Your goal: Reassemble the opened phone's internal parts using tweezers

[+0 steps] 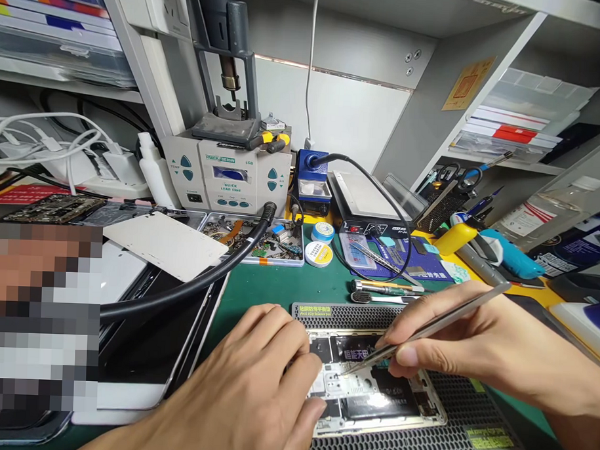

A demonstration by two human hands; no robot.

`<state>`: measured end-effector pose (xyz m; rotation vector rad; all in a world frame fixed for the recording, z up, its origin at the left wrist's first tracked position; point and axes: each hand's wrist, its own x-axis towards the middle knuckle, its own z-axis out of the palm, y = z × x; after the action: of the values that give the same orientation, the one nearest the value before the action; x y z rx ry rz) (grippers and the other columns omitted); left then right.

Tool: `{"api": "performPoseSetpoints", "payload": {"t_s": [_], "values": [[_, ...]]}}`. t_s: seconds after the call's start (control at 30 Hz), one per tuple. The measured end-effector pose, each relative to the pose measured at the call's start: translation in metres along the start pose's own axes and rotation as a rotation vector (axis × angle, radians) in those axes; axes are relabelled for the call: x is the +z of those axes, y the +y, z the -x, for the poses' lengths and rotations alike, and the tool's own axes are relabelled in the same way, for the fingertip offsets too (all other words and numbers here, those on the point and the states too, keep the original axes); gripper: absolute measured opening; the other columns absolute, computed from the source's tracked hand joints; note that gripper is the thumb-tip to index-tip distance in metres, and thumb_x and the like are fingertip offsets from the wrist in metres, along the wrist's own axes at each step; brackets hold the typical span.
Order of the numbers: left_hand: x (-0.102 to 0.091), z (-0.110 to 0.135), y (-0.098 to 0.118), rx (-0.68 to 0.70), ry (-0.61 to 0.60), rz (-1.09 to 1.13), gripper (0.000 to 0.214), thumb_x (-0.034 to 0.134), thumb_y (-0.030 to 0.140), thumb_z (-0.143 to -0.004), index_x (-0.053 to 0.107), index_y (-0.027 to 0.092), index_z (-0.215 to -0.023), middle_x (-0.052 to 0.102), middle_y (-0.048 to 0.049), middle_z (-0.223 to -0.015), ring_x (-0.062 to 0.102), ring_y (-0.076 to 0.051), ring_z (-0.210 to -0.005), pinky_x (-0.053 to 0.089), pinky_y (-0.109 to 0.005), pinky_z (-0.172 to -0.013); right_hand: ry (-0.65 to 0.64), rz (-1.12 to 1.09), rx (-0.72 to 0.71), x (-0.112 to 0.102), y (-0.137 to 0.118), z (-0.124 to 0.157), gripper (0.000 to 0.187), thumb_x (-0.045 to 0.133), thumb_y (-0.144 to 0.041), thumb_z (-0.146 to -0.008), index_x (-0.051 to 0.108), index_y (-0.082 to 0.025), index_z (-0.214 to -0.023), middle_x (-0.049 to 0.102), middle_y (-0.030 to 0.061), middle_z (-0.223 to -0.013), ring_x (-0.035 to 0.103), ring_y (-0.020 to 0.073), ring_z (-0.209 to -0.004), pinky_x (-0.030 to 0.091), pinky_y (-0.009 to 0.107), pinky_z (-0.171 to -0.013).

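Note:
An opened phone (358,384) lies on a grey honeycomb-patterned mat (471,382), its black battery cells and pale inner plate exposed. My left hand (255,374) is closed over the phone's left end, fingers curled at its edge and the thumb low on the near side. The fingertips are partly hidden. Between the thumb and fingers of my right hand (438,341) is a pair of metal tweezers (431,328), slanting down to the left. Their tips are at the pale plate near the middle of the phone; whether they grip a small part, I cannot tell.
Behind the mat lie a screwdriver (386,288) and a brush (383,299). A thick black hose (199,284) crosses at left over phone panels. A hot-air station (233,177), parts tray (252,246), two small round tins (318,254) and a heating plate (370,201) stand further back.

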<state>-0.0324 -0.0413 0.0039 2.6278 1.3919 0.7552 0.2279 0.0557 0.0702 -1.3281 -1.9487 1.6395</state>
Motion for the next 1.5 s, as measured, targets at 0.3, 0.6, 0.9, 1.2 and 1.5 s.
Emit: {"api": "performPoseSetpoints", "payload": {"t_s": [0.3, 0.6, 0.9, 1.2, 1.5], "values": [[-0.003, 0.001, 0.002, -0.016, -0.017, 0.019, 0.01, 0.058, 0.014, -0.095, 0.065, 0.019, -0.09, 0.062, -0.0053, -0.097, 0.054, -0.026, -0.099, 0.047, -0.044, -0.092, 0.019, -0.023, 0.011, -0.001, 0.005, 0.002, 0.02, 0.095, -0.034, -0.072, 0.089, -0.024, -0.087, 0.087, 0.0063, -0.077, 0.081, 0.0244, -0.07, 0.064, 0.024, -0.062], [-0.001, 0.001, -0.001, 0.002, -0.013, 0.025, 0.011, 0.056, 0.014, -0.096, 0.065, 0.019, -0.09, 0.061, -0.0056, -0.097, 0.054, -0.025, -0.097, 0.046, -0.043, -0.09, 0.004, 0.036, 0.01, -0.001, 0.001, 0.002, 0.018, 0.094, -0.036, -0.072, 0.089, -0.024, -0.084, 0.086, 0.0059, -0.076, 0.078, 0.0209, -0.067, 0.061, 0.022, -0.059], [-0.003, 0.0, 0.0, 0.041, 0.025, -0.032, 0.008, 0.065, 0.025, -0.095, 0.063, 0.019, -0.091, 0.062, -0.0057, -0.095, 0.057, -0.023, -0.096, 0.051, -0.038, -0.09, 0.016, 0.094, 0.014, 0.0, 0.0, 0.0, 0.021, 0.092, -0.039, -0.074, 0.089, -0.021, -0.085, 0.085, 0.0067, -0.075, 0.075, 0.0207, -0.065, 0.059, 0.023, -0.058], [0.004, -0.005, -0.008, 0.073, 0.049, -0.058, 0.021, 0.066, 0.04, -0.096, 0.064, 0.019, -0.095, 0.063, -0.0073, -0.096, 0.059, -0.024, -0.097, 0.054, -0.038, -0.091, 0.038, 0.135, -0.024, -0.001, -0.002, 0.005, 0.018, 0.091, -0.039, -0.074, 0.09, -0.022, -0.083, 0.085, 0.0072, -0.078, 0.075, 0.0217, -0.067, 0.06, 0.024, -0.059], [0.005, -0.005, -0.008, 0.073, 0.051, -0.059, 0.021, 0.066, 0.04, -0.097, 0.064, 0.019, -0.095, 0.063, -0.0074, -0.097, 0.059, -0.024, -0.097, 0.054, -0.038, -0.092, 0.026, 0.194, -0.054, -0.001, 0.001, 0.006, 0.019, 0.09, -0.043, -0.075, 0.09, -0.025, -0.083, 0.087, 0.0086, -0.086, 0.08, 0.0273, -0.076, 0.064, 0.028, -0.065]]}}
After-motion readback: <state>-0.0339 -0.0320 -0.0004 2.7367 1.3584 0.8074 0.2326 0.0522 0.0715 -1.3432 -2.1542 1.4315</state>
